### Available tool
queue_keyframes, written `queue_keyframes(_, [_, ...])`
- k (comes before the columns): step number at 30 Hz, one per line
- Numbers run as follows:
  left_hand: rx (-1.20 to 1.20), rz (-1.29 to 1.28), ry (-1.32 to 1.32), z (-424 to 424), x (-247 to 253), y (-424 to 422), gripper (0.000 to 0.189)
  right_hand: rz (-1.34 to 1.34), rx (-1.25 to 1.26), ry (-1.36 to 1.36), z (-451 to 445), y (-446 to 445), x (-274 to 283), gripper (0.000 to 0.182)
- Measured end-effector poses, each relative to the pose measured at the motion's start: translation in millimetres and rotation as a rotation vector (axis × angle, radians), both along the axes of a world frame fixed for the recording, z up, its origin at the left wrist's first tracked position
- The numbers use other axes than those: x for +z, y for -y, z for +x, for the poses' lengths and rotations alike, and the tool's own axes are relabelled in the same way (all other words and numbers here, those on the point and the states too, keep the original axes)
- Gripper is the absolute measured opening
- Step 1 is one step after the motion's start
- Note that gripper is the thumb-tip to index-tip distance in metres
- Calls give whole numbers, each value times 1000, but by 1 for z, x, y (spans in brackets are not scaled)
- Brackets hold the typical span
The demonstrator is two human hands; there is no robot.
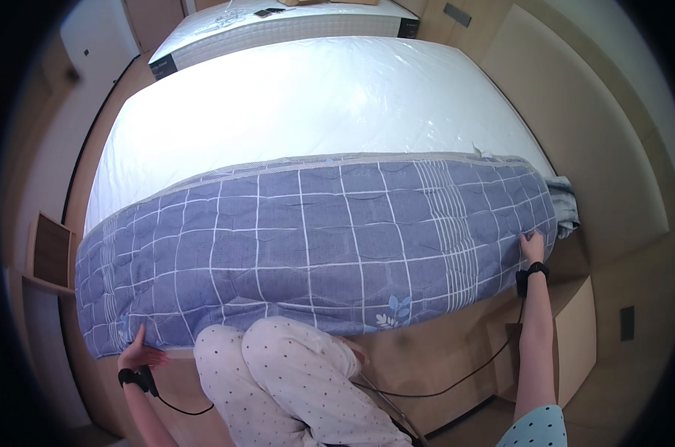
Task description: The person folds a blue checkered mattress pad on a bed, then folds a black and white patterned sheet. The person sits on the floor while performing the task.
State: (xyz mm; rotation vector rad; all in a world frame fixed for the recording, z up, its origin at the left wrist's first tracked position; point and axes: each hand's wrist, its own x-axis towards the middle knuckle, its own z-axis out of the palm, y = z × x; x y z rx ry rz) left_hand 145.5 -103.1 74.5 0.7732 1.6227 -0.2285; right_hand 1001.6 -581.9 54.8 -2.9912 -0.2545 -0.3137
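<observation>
A blue quilted bed cover (326, 234) with a white grid and leaf prints is folded along the near part of a bed, its bound edges lying across the mattress. At the cover's right end, my right hand (533, 246) has its fingers curled onto the fabric and appears to pinch it. My left hand (142, 353) is at the near left corner, thumb raised against the cover and the other fingers apart. Beneath the cover is a white mattress (293, 106) in shiny clear plastic.
A second wrapped mattress (315, 28) stands beyond, with phones (269, 12) on top. The padded headboard (572, 128) rises at right, near grey bunched fabric (564, 207). At left is a wooden box-like shelf (51, 251). A black cable (449, 388) runs from my right wristband.
</observation>
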Motion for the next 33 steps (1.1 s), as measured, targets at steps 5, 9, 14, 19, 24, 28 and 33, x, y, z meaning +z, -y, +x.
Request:
queue_keyframes(5, [361, 236, 292, -50, -55, -9, 102, 404, -369, -179, -8, 102, -40, 77])
queue_keyframes(9, [753, 453, 505, -59, -78, -3, 75, 1622, -541, -1260, -79, 54, -90, 86])
queue_keyframes(14, [769, 471, 298, -76, -90, -58, 45, 1702, -167, -639, -46, 35, -65, 68])
queue_keyframes(19, [744, 501, 383, -111, -110, -54, 35, 1569, 200, -265, -47, -24, 43, 62])
queue_keyframes(24, [709, 512, 52, -110, -125, -44, 39, 1855, -73, -531, -90, -25, 13, 75])
queue_keyframes(28, [668, 511, 246, -118, -137, -42, 41, 1904, -384, -674, -77, 14, -89, 75])
queue_keyframes(33, [511, 546, -73, -40, -82, -22, 42, 2028, -173, -516, -38, 35, -35, 49])
